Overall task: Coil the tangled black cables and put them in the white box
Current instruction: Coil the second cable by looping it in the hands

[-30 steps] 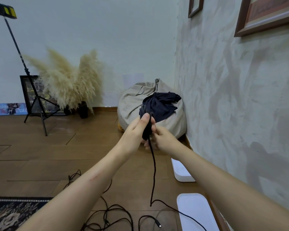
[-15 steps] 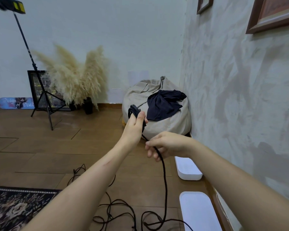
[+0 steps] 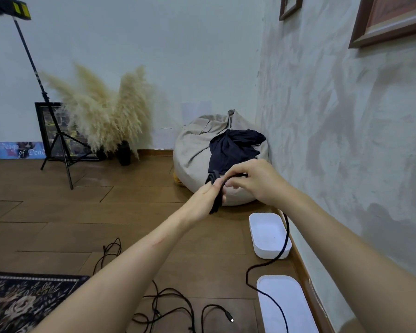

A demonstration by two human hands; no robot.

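Between left fingers [image 3: 214, 187] and right fingers [image 3: 234, 181], black cable [image 3: 214, 205], seemingly looped.

Soft, even, slightly cool light fills the room at moderate brightness, leaving a faint sheen on the wooden floor [image 3: 99, 183] at the far left. Broad, blurry grey shadows lie on the right wall [image 3: 346, 140], darkest near the lower right edge. The wide lens bows the picture frame [image 3: 389, 22] and the wall at the edges. The pampas grass [image 3: 106, 116] looks soft, while the left hand [image 3: 199, 200], the right hand [image 3: 257, 181] and the black cable [image 3: 286, 236] they hold are fairly sharp.
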